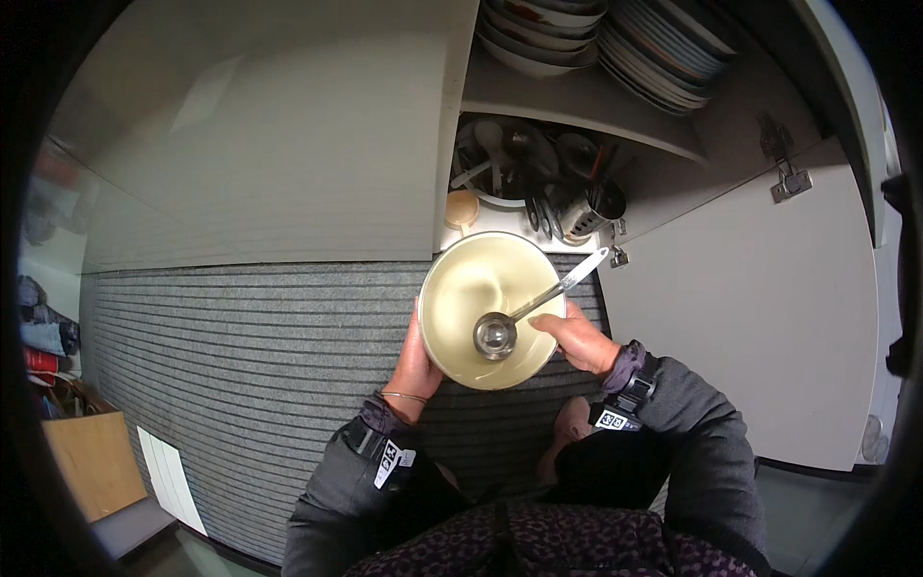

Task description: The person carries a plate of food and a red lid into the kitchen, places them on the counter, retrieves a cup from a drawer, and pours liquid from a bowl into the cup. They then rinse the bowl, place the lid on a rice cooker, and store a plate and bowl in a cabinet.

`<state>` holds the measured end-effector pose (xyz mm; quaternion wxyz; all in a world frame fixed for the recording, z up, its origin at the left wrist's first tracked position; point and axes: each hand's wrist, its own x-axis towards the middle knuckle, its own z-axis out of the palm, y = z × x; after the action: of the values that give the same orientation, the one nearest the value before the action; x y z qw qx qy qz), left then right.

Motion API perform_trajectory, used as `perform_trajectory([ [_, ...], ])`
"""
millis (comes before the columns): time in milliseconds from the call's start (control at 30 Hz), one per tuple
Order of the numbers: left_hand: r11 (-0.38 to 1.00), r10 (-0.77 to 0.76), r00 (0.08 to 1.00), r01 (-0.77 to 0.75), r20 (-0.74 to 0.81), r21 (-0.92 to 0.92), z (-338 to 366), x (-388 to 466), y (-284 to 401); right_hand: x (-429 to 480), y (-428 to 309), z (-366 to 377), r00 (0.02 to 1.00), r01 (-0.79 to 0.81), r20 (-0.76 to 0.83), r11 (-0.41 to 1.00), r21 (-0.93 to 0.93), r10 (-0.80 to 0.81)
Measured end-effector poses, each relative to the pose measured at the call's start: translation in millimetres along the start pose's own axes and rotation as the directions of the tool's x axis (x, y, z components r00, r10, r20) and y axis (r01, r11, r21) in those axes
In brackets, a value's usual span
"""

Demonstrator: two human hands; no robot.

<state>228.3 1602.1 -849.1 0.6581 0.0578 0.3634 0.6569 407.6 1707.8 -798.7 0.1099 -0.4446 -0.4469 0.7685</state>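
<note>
Between my two hands is a deep cream-coloured bowl (pixel 453 292) with a dark rim line, seen from above. My left hand (pixel 415 360) grips its left side, and most of those fingers are hidden beneath. On the right, my right hand (pixel 581 339) holds the wall with the thumb hooked inside over the rim. A metal ladle (pixel 495 336) rests in the bowl, its pale handle leaning out over the upper right rim. Just beyond the bowl lies a peach-coloured round scoop or strainer (pixel 461 209), its handle partly covered by the bowl.
An open cabinet holds stacked bowls (pixel 541 50) and plates (pixel 660 61) on its shelf (pixel 577 101). Below are a basin of utensils (pixel 497 155), scissors (pixel 544 220) and a perforated metal utensil holder (pixel 588 213). The open door (pixel 743 310) stands at right; a striped grey mat (pixel 252 346) covers the floor.
</note>
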Motion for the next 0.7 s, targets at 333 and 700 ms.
perform_trajectory([
  [333,0.991,0.042,0.996,-0.031,0.084,-0.128,-18,3,4,3,-13,9,0.994,0.076,0.095,0.96,-0.27,-0.052],
  [700,0.969,0.095,0.994,-0.082,0.047,-0.234,-24,-8,10,-14,-20,29,0.966,0.258,0.045,0.946,-0.194,-0.255],
])
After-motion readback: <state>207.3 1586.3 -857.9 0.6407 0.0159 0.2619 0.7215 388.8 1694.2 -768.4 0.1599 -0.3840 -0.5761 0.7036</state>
